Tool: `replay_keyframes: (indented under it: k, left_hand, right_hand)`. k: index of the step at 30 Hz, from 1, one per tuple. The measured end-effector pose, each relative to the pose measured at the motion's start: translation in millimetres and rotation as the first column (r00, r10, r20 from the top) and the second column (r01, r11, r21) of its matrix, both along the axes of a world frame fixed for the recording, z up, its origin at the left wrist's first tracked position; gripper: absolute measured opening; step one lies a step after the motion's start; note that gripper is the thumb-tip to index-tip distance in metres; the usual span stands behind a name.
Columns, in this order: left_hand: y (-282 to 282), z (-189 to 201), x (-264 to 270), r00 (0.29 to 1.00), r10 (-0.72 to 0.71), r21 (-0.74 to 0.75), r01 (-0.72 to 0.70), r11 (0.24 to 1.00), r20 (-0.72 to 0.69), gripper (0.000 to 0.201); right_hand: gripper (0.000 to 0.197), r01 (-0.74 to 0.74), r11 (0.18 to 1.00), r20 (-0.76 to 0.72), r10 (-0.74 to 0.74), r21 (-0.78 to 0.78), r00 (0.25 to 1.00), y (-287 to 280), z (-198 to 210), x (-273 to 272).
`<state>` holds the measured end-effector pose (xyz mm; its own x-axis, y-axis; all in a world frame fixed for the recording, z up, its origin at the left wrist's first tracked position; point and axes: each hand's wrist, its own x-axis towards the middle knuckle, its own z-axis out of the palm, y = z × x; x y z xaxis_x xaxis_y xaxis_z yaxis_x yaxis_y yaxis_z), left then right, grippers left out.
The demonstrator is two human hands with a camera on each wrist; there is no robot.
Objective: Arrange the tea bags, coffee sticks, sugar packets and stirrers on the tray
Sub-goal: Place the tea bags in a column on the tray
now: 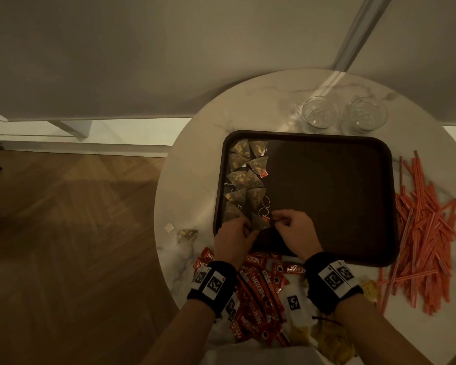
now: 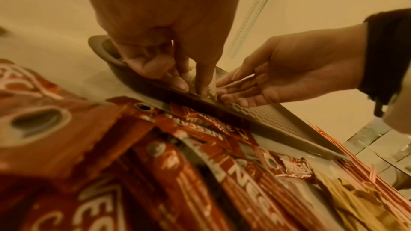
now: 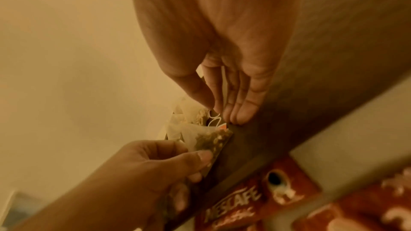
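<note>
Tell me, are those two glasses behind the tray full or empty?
Empty, as far as the head view shows: both glasses look clear down to their bases, with no liquid line. The dim light leaves slight doubt.

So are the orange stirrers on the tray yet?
No, the stirrers lie in a heap on the table, right of the tray.

One tray (image 1: 327, 196), two glasses (image 1: 319, 113), roughly eleven tea bags (image 1: 245, 180) on the tray, one more tea bag (image 1: 187, 234) loose on the desk (image 1: 192, 180); coffee sticks (image 1: 258, 288) and stirrers (image 1: 424, 233) too heaped to count.
</note>
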<state>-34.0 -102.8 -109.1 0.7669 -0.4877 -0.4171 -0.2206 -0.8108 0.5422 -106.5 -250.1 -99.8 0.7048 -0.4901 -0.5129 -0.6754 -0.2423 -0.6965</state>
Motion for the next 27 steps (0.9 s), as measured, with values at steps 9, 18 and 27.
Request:
replay_keyframes:
  k: [9, 18, 27]
  left_hand:
    - [1.9, -4.3, 9.6, 0.993, 0.097, -0.081, -0.102, 0.991, -0.073, 0.012]
    - [3.2, -5.6, 3.5, 0.972, 0.208, -0.158, -0.223, 0.962, -0.106, 0.013]
    - [1.6, -1.3, 6.7, 0.992, 0.100, -0.132, -0.109, 0.985, -0.070, 0.013]
  right_hand:
    - [0.029, 0.173, 0.956, 0.022, -0.183, 0.239, 0.983, 5.6, 0.0, 3.3]
    - [0.034, 0.310, 0.807, -0.012, -0.351, 0.502, 0.936, 10.2, 8.8, 4.2]
    - [0.040, 0.414, 0.694, -0.105, -0.443, 0.589, 0.891, 32.0, 6.9, -4.6]
